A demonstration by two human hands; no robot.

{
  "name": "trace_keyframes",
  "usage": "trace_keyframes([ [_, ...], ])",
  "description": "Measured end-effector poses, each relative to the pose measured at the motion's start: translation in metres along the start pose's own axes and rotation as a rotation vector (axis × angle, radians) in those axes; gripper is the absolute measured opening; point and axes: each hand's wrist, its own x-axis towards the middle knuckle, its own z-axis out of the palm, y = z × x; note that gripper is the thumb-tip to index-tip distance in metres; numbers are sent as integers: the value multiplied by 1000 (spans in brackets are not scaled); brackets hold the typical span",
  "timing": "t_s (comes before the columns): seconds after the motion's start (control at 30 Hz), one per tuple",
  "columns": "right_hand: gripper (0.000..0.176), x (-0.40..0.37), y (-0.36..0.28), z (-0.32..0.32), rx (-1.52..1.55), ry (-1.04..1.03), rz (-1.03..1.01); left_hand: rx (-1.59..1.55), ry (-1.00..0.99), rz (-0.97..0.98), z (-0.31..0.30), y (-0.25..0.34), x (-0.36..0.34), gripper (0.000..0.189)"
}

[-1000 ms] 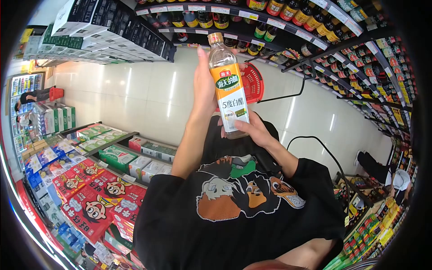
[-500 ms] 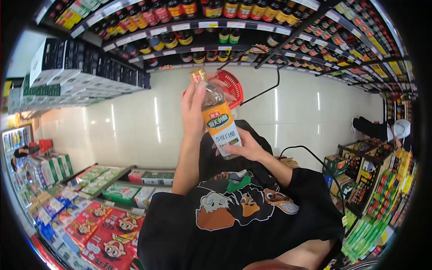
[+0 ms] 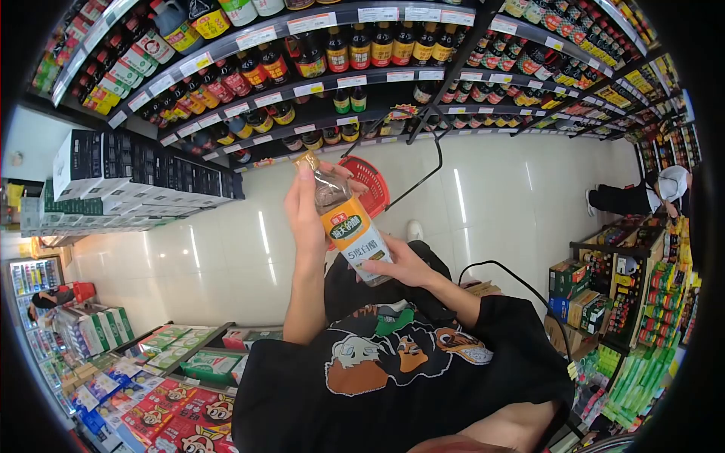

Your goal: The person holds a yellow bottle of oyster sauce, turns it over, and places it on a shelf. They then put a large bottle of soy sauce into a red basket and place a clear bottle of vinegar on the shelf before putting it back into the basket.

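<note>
A clear bottle of white vinegar with a gold cap and an orange and white label is held tilted in front of my chest. My left hand is wrapped round its neck and upper part, thumb close to the cap. Lower down, my right hand grips the base, with the thumb across the label. Behind the bottle shows part of a red basket with a black handle; my left hand and the bottle hide the rest of it.
Shelves of sauce bottles run along the far side. Stacked cartons stand at left. Red snack packs lie at lower left. Another person is at the right beside a display shelf; one more person is far left.
My view has tilted up, so more of the upper shelves shows. The bottle and both hands sit slightly lower and further left in view. Both hands keep their hold.
</note>
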Motion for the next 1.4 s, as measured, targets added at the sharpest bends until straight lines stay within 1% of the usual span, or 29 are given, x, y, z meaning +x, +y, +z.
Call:
trace_keyframes([
  [0.07,64,-8,-5,-16,-16,-18,4,3,18,5,13,-8,0,48],
  [0.13,64,-14,-17,-38,-112,-27,9,-19,-12,-6,28,-15,5,47],
  [0.27,65,-37,-37,-86,-153,-60,14,-24,-10,-3,64,-39,9,47],
  [0.37,66,-57,-45,-126,-154,-70,34,-34,-55,-16,92,-58,6,44],
  [0.43,70,-70,-52,-150,-198,-80,102,71,-27,-57,111,-71,4,42],
  [0.47,70,-78,-53,-160,-194,-80,101,75,-28,-59,119,-77,3,42],
  [0.53,74,-88,-57,-179,-324,-44,101,184,-74,-111,129,-86,2,41],
  [0.57,74,-93,-60,-186,-320,-44,98,189,-75,-112,134,-90,3,41],
  [0.63,71,-102,-64,-197,-334,-40,70,338,-80,-125,142,-97,4,41],
  [0.67,71,-106,-63,-202,-328,-41,69,343,-80,-127,148,-101,3,41],
  [0.7,68,-109,-60,-207,-317,-43,66,390,-37,-127,154,-105,2,42],
  [0.73,65,-112,-58,-212,-308,-47,62,435,5,-125,159,-108,1,43],
  [0.77,65,-115,-61,-213,-306,-48,60,438,6,-126,163,-111,0,43],
  [0.83,65,-121,-67,-216,-285,-50,132,417,46,-103,169,-118,-2,42],
  [1.07,62,-130,-70,-226,-309,-54,146,392,121,-61,176,-135,-10,39],
  [1.13,59,-131,-64,-226,-328,24,135,384,141,-22,176,-140,-10,39],
  [1.17,59,-131,-63,-225,-327,22,144,381,147,-28,177,-140,-11,39],
  [1.23,62,-127,-64,-222,-349,76,102,407,209,-28,180,-136,-9,38],
  [1.27,62,-124,-59,-220,-363,96,58,428,189,-17,178,-133,-9,38],
  [1.3,62,-122,-59,-217,-358,88,70,429,202,-26,177,-129,-10,38],
  [1.37,61,-115,-63,-212,-408,94,27,496,170,0,172,-121,-11,38],
  [1.4,61,-110,-60,-211,-434,80,50,538,204,5,156,-126,-11,38],
])
